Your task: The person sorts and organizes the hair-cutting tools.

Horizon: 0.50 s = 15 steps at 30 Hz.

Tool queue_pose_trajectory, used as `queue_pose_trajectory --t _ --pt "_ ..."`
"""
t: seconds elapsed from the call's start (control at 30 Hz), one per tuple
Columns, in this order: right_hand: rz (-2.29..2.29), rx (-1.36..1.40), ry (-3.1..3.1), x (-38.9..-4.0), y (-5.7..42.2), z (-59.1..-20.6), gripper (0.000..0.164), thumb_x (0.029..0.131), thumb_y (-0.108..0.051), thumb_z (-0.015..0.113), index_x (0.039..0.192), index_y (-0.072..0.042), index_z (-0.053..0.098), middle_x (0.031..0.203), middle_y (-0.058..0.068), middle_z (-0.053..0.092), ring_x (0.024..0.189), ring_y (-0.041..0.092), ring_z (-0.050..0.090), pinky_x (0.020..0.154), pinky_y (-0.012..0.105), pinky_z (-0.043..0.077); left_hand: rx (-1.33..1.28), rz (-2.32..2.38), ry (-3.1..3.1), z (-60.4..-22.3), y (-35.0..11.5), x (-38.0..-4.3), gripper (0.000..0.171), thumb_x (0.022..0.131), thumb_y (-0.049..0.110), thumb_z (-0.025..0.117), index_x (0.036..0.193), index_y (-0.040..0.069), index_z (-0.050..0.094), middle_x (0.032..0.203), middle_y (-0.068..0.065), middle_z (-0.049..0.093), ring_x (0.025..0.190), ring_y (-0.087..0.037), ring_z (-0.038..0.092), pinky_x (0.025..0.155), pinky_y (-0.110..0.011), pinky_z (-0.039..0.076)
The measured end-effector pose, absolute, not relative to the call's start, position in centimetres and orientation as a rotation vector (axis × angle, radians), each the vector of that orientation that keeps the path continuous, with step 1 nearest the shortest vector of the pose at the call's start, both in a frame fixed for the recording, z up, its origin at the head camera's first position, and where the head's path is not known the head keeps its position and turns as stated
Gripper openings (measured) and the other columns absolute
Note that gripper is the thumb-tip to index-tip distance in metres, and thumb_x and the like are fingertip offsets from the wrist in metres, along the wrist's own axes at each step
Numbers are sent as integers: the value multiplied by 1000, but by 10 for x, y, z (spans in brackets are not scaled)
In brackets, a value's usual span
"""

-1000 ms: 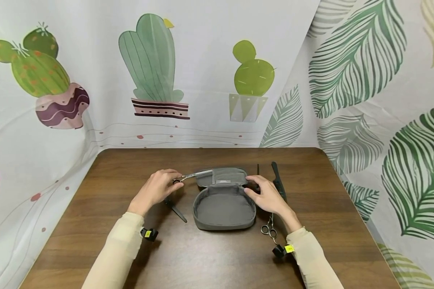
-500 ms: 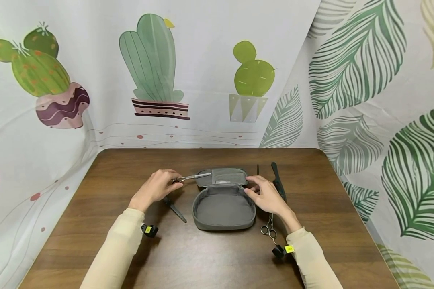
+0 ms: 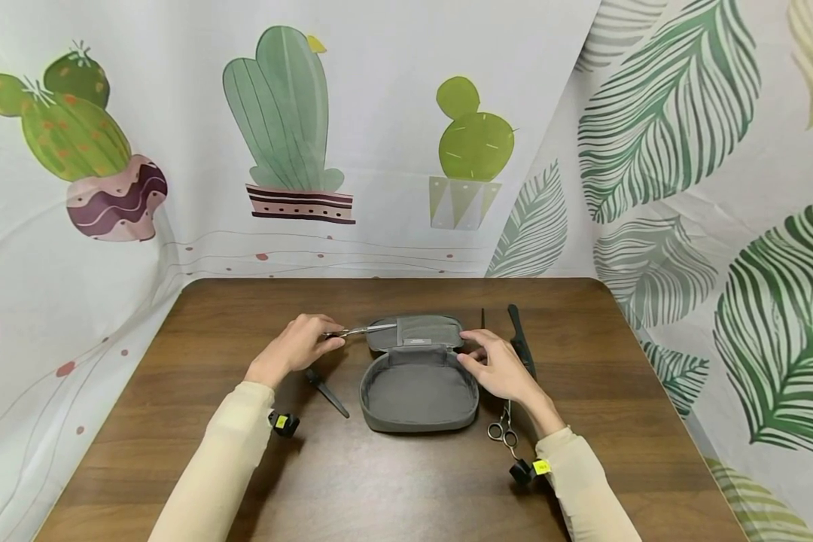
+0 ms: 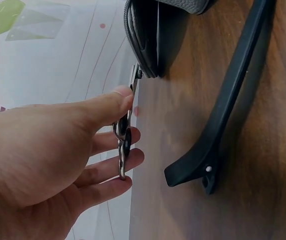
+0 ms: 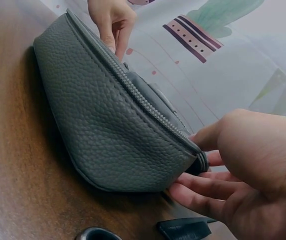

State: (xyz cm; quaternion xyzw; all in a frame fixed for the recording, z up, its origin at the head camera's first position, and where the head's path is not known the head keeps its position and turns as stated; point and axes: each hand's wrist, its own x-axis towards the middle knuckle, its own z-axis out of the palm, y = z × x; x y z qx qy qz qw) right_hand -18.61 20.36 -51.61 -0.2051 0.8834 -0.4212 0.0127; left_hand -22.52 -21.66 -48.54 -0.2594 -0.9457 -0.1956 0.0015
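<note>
A grey zip case point(image 3: 420, 388) lies unzipped on the table, its lid folded back with a pocket point(image 3: 430, 329) inside. My left hand point(image 3: 296, 345) pinches a pair of silver scissors point(image 4: 123, 127) by the handles, thumb on one side and fingers on the other. The blades point(image 3: 379, 327) point right, across the lid, with the tips at the pocket's left edge. On the case's right side, my right hand point(image 5: 248, 170) grips near the hinge, thumb at the zipped rim and fingers behind it. Below my left hand rests a long black hair clip point(image 4: 228, 100).
Another pair of scissors point(image 3: 504, 433) lies right of the case, partly under my right wrist. A black comb point(image 3: 522, 342) lies beyond that hand, beside a thin dark stick-like end point(image 3: 483, 320). A printed cloth point(image 3: 393, 135) hangs behind the wooden table point(image 3: 393, 489).
My left wrist has risen slightly and the scissors have tilted, so their handle rings show less. The blade tips stay by the pocket edge. My right hand keeps its grip on the case.
</note>
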Motion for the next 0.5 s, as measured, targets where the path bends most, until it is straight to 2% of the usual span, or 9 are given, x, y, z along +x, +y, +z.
queue_pose_trajectory --t 0.5 --pt "-1320 -635 2748 -186 204 -514 49 111 -18 74 155 1 64 156 24 65 107 25 82 86 30 64 -886 -618 -3020 -479 -214 -241 32 110 15 74 132 -6 80 133 -27 80 129 -46 76 111 -60 62"
